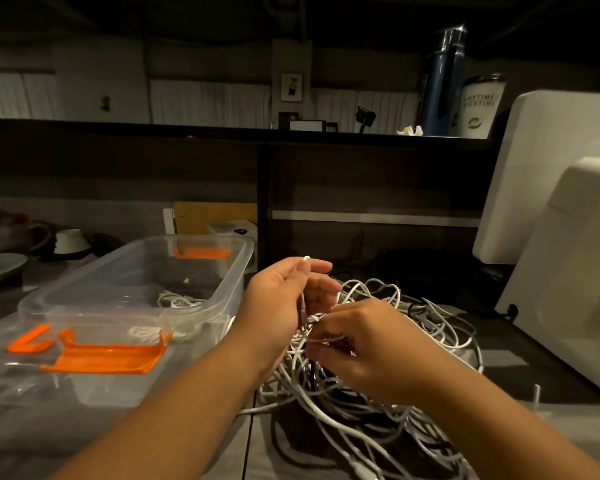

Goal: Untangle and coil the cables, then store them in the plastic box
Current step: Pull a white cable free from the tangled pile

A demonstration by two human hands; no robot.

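Observation:
A tangled heap of white cables (pixel 378 393) lies on the dark table in front of me, with a darker cable mixed in. My left hand (pixel 284 296) is raised above the heap and pinches the plug end of a white cable between thumb and fingers. My right hand (pixel 357 344) sits lower, its fingers curled round a loop of white cable. The clear plastic box (pixel 201 306) with orange clips stands to the left of my hands. A coiled white cable (pixel 177 301) lies inside it.
The box's clear lid (pixel 32 358) with orange latches lies at the front left. White appliances (pixel 568 254) stand at the right. A bowl, a mug and a plate sit at the far left. A shelf behind carries a blue bottle (pixel 442 84) and a cup.

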